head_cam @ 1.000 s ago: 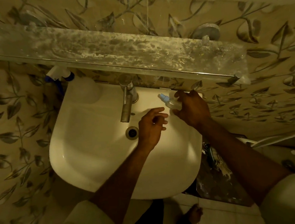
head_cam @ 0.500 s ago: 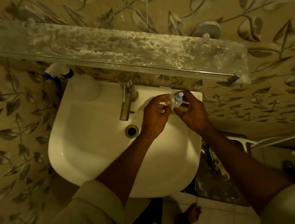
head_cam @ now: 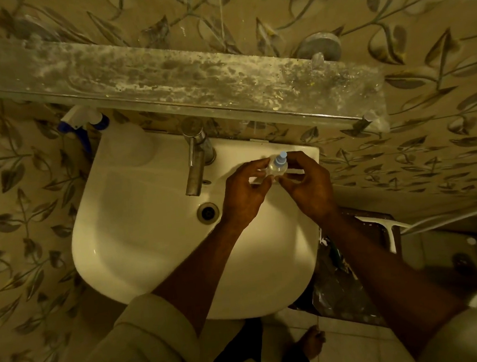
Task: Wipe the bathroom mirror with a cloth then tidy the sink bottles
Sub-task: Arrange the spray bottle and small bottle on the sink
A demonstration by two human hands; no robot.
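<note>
A small clear bottle with a pale blue cap stands upright on the back right ledge of the white sink. My left hand and my right hand both hold it, fingers wrapped around its sides. A white spray bottle with a blue trigger stands on the sink's back left corner, partly under the shelf. No cloth or mirror is in view.
A stained glass shelf juts from the leaf-patterned wall above the sink. A metal tap hangs over the basin, with the drain below. A cluttered dark bin area lies right of the sink. My bare foot is on the tiled floor.
The small bottle went from tilted in my right hand to upright on the sink ledge. My left hand moved up from the basin and closed on it too.
</note>
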